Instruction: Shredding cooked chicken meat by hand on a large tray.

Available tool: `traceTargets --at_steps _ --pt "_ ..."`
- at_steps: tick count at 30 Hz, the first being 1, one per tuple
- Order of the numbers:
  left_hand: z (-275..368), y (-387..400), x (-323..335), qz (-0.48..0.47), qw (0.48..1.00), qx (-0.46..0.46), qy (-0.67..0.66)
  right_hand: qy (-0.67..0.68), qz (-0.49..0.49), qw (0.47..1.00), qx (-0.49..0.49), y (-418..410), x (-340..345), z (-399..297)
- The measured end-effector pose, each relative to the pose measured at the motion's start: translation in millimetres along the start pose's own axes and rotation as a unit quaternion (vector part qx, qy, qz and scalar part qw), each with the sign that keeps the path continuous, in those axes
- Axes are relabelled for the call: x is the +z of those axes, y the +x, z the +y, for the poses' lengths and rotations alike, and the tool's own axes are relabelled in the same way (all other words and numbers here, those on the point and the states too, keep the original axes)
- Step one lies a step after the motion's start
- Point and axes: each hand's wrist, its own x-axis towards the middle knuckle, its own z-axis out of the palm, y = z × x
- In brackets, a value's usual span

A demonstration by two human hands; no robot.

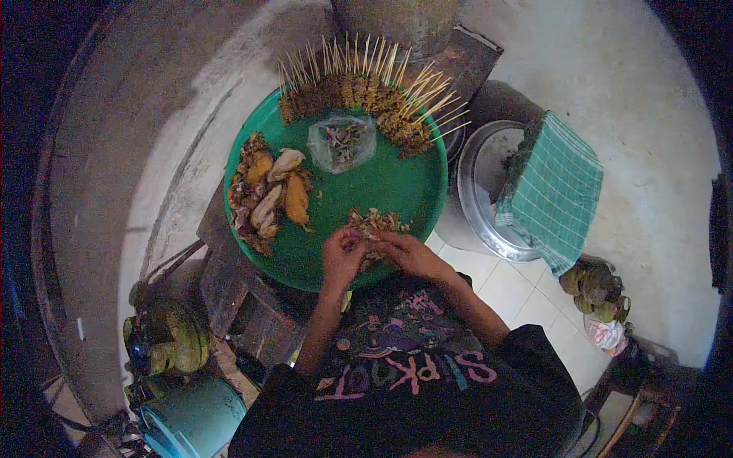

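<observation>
My left hand (343,255) and my right hand (409,252) meet over the near part of a green round plastic tray (366,186). Their fingertips pinch a small pale scrap of meat (373,235), mostly hidden by the fingers. Around and beneath them lies a loose heap of shredded meat and scraps (378,218). To the left on the tray is a pile of cooked meat pieces (266,197), some pale, some yellow-orange. A clear plastic bag (342,143) with dark scraps sits toward the back. Many brown coated meat skewers (343,91) line the far rim, sticks pointing outward.
Right of the tray stands a large metal pot (472,212), partly covered by a green checked cloth (558,189). A large vessel (395,26) is behind the tray. Lower left are green-yellow pots (186,338) and a light-blue plastic container (200,415). White floor tiles (515,286) show at right.
</observation>
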Motion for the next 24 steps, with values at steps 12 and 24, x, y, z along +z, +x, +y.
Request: traceTargets --at_steps 12,24 --pt "-15.0 -8.5 -17.6 -0.031 0.941 0.264 0.208 -0.133 0.142 0.981 -0.015 -8.5 -11.0 8.2" --pt "-17.2 -27.5 2.9 -0.089 0.898 0.016 0.431 -0.141 0.124 0.98 0.072 -16.3 -4.6 1.6"
